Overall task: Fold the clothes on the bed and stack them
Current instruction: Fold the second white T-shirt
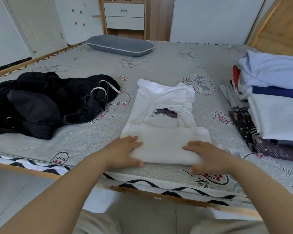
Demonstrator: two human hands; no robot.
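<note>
So I have my left hand (125, 152) and right hand (205, 157) gripping one white shirt's (164, 115) folded hem at the bed's (159, 65) near edge; one black heap (46, 102) left, one stack (276, 102) right.

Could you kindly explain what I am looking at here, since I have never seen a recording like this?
There is no machine: a person wears a camera on the head, so this single picture looks forward and down over their own arms. The left hand and the right hand each grip an end of a white T-shirt on the bed; its near end is already folded over. On the left lies an unfolded heap of black clothes. On the right stands a stack of folded clothes. A grey pillow lies at the far side of the bed.
</note>
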